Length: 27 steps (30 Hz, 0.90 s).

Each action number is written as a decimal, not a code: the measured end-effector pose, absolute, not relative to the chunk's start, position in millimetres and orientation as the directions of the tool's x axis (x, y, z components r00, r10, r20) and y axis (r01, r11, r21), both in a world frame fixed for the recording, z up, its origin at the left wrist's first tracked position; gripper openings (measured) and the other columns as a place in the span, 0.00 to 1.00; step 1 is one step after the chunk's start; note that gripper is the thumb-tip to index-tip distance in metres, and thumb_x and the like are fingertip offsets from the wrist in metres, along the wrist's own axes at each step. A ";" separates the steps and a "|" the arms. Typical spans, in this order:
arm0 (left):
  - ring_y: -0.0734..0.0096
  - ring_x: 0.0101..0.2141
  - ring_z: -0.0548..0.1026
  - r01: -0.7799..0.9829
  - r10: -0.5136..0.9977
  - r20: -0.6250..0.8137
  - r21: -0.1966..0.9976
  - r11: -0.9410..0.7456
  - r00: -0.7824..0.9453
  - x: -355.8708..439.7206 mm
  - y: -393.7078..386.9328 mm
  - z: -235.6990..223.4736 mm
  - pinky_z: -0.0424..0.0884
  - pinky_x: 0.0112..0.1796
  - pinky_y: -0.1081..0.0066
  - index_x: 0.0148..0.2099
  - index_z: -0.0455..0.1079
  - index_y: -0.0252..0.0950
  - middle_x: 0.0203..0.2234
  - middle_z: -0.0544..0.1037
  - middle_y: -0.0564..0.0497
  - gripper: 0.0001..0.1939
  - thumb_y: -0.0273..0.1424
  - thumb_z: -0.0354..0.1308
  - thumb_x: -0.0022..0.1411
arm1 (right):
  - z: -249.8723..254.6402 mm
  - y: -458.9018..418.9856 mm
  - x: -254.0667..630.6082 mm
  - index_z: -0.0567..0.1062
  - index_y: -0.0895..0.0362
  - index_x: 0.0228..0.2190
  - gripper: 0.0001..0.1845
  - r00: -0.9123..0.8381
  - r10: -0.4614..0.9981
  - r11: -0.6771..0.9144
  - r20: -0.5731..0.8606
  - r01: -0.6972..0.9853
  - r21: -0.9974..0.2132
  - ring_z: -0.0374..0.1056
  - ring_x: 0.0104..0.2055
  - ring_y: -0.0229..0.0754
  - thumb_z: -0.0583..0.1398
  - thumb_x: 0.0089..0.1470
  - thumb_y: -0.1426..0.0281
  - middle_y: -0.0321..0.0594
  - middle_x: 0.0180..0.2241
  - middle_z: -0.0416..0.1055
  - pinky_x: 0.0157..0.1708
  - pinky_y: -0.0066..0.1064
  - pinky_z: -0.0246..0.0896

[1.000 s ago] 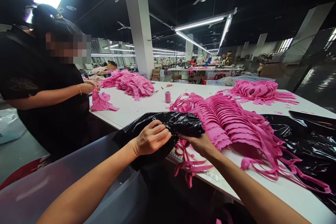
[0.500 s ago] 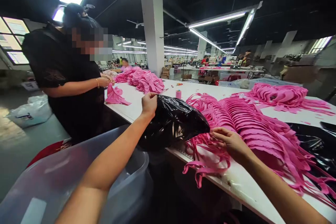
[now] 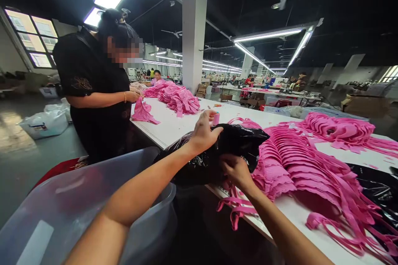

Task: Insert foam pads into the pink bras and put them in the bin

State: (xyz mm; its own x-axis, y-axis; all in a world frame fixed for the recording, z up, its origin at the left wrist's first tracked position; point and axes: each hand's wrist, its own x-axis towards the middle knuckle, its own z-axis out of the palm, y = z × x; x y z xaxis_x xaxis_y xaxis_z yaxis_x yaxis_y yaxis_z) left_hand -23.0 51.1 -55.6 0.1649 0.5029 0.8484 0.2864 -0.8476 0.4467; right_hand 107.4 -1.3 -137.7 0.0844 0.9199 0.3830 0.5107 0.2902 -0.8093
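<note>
A glossy black plastic bag [image 3: 245, 134] is stretched out in front of me, over the near table edge. My left hand [image 3: 203, 134] lies against its upper side, the thumb apart from the bent fingers, close to a pink thread spool [image 3: 216, 119]. Lower on the bag, my right hand [image 3: 238, 169] has its fingers pinched together on the plastic; the fingertips are partly lost in the dark folds. Just right of the bag, overlapping rows of pink garment pieces with straps [image 3: 298, 161] cover the table, some straps hanging over the edge.
A translucent plastic bin [image 3: 93, 186] stands below my left arm. Across the white table [image 3: 155, 132], a person in black [image 3: 93, 87] handles pink cloth beside a pink heap [image 3: 178, 97]. More pink pieces [image 3: 338, 128] and black plastic [image 3: 373, 186] lie at right.
My left hand has moved right along the bag and its thumb has come away from the fingers. The right hand has moved left, nearer to it. The bag is bunched differently.
</note>
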 end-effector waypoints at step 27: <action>0.69 0.34 0.72 0.438 0.019 0.607 -0.551 -0.710 0.794 -70.9 34.6 -107.5 0.61 0.52 0.56 0.37 0.70 0.34 0.31 0.76 0.49 0.10 0.23 0.47 0.63 | -135.1 -19.3 108.1 0.68 0.58 0.13 0.18 -0.067 0.989 0.137 0.131 0.092 -0.986 0.50 0.19 0.32 0.63 0.40 0.58 0.30 0.14 0.56 0.20 0.26 0.46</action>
State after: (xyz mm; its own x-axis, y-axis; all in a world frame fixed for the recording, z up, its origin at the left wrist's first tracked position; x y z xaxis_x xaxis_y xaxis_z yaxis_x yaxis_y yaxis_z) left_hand -70.9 34.6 -107.5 0.7943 0.0189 0.6072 0.4380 -0.7104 -0.5509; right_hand 108.1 -19.3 -135.1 -0.0666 0.9891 0.1314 0.0922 0.1372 -0.9862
